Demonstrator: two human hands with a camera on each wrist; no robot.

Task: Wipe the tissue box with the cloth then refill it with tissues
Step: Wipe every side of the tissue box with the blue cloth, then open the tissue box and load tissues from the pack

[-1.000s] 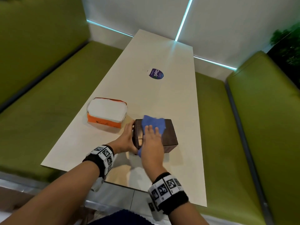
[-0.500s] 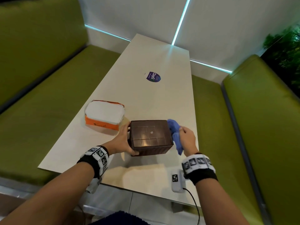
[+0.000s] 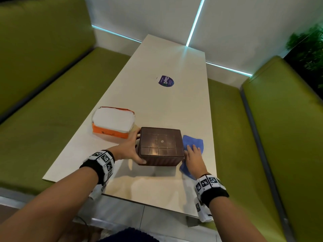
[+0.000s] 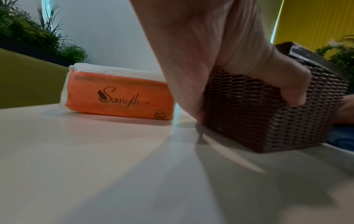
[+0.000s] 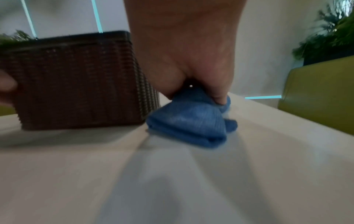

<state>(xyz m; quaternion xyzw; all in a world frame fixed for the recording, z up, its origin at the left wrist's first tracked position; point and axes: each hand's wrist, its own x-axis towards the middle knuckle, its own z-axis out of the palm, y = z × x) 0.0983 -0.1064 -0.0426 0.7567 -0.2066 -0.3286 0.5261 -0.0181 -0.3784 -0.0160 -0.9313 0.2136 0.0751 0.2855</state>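
My left hand (image 3: 130,149) grips the box (image 3: 161,145) at its left side: my thumb (image 4: 285,84) curls over the near woven wall, while my other fingers reach round the far corner, where only a bit of them shows from the head view. In the left wrist view my palm blocks most of that side of the box.

My right hand (image 3: 194,157) lies on the cloth (image 3: 193,143), fingers stretched forward over it in the head view. From the right wrist the cloth (image 5: 191,119) looks bunched under my fingertips (image 5: 220,97), and the picture is blurred, so I cannot tell whether I am pinching it or only pressing it down. The cloth lies on the table (image 3: 157,102), touching or just beside the right wall of the box; my hand hides the seam between them.

The box stands upright near the table's near edge, its dark gridded top facing up. Whether that top has an opening I cannot make out.

The tissue pack (image 3: 112,122), orange with white showing on top, lies just left of the box and behind my left hand. A round sticker (image 3: 166,81) sits farther up the table; its small print is unreadable. Green benches (image 3: 52,105) run along both sides, and a plant (image 3: 309,48) is cut off at the upper right.
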